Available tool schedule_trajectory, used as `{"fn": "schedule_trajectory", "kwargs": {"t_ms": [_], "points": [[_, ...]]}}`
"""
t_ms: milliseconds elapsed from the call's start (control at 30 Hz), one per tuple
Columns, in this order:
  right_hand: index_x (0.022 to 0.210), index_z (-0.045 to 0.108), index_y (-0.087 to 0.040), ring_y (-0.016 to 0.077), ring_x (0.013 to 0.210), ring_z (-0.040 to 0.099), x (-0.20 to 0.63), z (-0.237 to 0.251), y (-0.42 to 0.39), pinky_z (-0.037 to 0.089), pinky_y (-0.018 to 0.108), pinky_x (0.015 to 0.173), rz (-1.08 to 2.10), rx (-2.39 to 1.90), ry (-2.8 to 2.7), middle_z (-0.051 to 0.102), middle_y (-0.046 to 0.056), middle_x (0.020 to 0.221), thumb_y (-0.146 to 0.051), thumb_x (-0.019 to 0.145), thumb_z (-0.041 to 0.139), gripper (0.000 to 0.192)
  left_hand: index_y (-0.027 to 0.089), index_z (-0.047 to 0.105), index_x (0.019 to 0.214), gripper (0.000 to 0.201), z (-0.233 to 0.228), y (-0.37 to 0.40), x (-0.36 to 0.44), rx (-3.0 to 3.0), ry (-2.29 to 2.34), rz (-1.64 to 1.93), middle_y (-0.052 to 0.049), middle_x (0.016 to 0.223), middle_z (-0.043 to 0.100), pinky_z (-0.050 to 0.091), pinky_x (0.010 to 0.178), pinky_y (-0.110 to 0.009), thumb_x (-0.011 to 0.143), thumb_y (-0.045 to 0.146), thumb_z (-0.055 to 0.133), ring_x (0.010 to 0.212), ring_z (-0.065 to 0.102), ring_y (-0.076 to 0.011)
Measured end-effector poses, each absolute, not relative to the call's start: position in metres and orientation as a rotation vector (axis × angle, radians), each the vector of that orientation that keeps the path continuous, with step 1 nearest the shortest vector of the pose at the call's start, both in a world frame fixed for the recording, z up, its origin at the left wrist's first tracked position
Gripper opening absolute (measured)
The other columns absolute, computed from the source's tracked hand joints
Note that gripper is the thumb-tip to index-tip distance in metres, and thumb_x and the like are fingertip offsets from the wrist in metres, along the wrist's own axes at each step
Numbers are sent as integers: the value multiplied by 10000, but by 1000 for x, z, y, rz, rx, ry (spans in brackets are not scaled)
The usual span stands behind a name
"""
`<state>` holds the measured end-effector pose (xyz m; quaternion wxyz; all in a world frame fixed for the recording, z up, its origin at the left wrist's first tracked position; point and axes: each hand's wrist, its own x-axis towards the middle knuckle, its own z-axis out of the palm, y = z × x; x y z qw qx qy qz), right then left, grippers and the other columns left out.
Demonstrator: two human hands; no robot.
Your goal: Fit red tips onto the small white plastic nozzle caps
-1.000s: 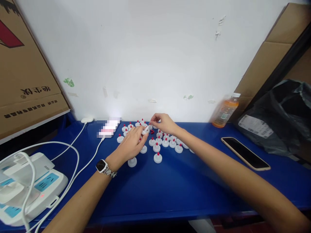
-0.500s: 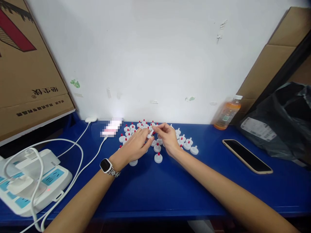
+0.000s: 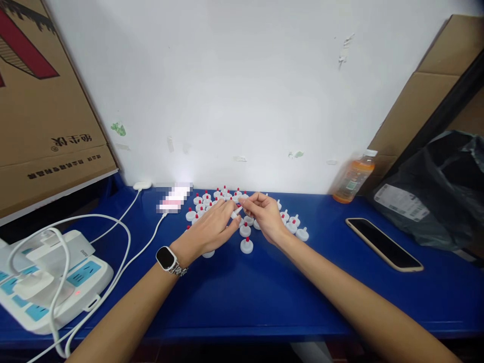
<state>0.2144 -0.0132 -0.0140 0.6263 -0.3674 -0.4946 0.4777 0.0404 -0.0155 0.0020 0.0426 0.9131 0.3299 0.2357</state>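
Note:
Several small white caps with red tips (image 3: 246,245) stand in a cluster on the blue table (image 3: 264,287) near the white wall. My left hand (image 3: 212,227), with a watch on the wrist, pinches a small white cap (image 3: 235,212) above the cluster. My right hand (image 3: 266,214) meets it fingertip to fingertip and holds a tiny red piece at the cap's end. Both hands hover just over the middle caps and hide some of them.
A phone (image 3: 383,244) lies face up at the right, with an orange drink bottle (image 3: 353,176) and a black plastic bag (image 3: 434,191) behind it. A white power strip (image 3: 49,282) with white cables sits at the left edge. Cardboard boxes (image 3: 41,111) lean on both sides.
My right hand came back from the far caps and joined my left hand over the cluster. The fingertips now touch around the white cap.

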Motion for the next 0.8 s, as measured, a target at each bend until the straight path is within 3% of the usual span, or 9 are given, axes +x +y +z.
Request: {"fn": "schedule_trajectory", "kwargs": {"t_ms": [533,700,800], "points": [[648,530,-193,91,513,484,222,-3,-13,388,242,521,1102,-836,-1373,601,-25,577,-476,675,818,404,171,462,1085,297,-2,-10,43,2838,990,707,-130,1085,572,489,877,-437,1037,391,269,1008,569,-258],[740,567,-196,135,617,581,238,0,20,451,261,586,790,-930,-1521,649,6,667,-441,764,732,297,173,304,1427,558,-5,-1,32,2708,1135,830,-160,1288,538,462,975,-441,985,487,430,1192,547,-294],[738,593,-182,153,661,621,244,3,57,470,266,622,509,-1110,-1620,673,24,693,-333,784,684,182,181,447,1319,420,-7,3,26,2752,1174,761,-133,1228,553,469,956,-433,994,445,416,1138,565,-282]]}}
